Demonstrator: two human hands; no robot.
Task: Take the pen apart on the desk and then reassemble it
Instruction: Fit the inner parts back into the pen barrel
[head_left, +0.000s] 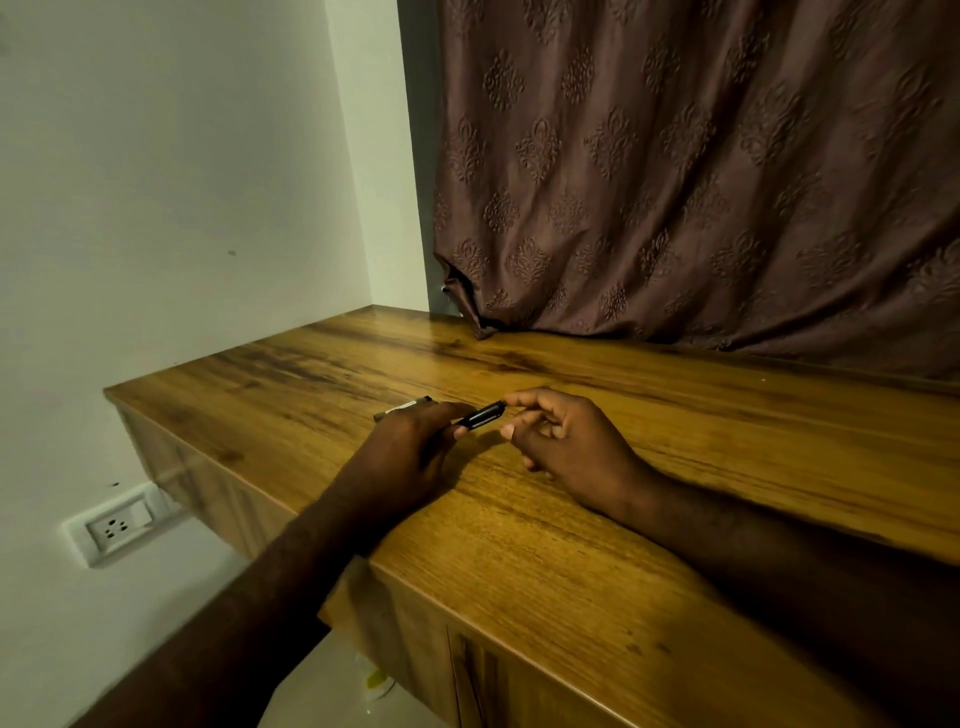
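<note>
The desk (623, 519) carries everything I am working with; both forearms lie across its near edge, and a curtain (701, 182) hangs beyond the hands. My left hand (410, 447) is curled round the pen (483, 414), gripping the lower end so that the short black length sticks out past its fingertips, pointing toward the right hand and lifted just off the wood. My right hand (566, 447) sits just beside that free end with its fingers bent. The forefinger tip touches the very end of the pen and the thumb waits a little below it, but I cannot tell from here whether the two are actually pinching it.

Just beyond the left knuckles a loose piece (402, 409), pale with a dark end, lies flat on the desk. I take it for a part of the pen, though it is too small to be sure.

I judge the pen to be light, stiff plastic and smooth enough to roll or slip. I would keep the left hand wrapped round the body and take the end between forefinger and thumb, turning gently instead of pulling hard. Any small inner part may be thin and springy, so I would keep it low over the desk, close to the hands.
</note>
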